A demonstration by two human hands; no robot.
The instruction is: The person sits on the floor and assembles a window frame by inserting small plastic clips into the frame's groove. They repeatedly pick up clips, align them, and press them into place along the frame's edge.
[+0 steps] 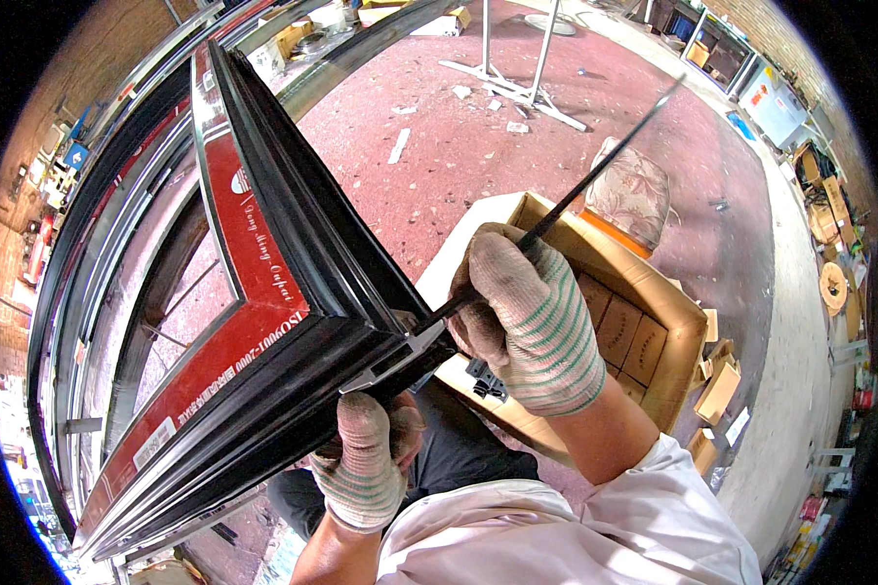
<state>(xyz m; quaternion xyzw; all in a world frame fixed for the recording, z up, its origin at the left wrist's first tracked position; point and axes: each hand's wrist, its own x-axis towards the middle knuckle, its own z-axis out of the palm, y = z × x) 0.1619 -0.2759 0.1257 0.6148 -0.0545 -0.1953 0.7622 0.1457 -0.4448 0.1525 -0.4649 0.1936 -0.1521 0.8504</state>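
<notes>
A black frame of metal profiles point(322, 244), with red printed film on its face, has its corner pointing toward me. My right hand point(532, 317), in a knitted glove with green stripes, is closed around a long, thin, dark rod-like strip point(605, 166). The strip's near end meets the frame's corner; its far end points up and to the right. Below, my left hand point(366, 458), gloved alike, is curled against the underside of the corner, thumb up beside a bare metal edge point(376, 375). A small black fitting point(486, 380) shows just under my right hand.
An open cardboard box point(688, 341) holding brown cartons point(619, 331) stands right of my knees. Behind it is a seat with a patterned cushion point(629, 190). A white metal stand point(512, 88) is on the red floor point(361, 127), among scraps. More frames point(132, 244) lie left.
</notes>
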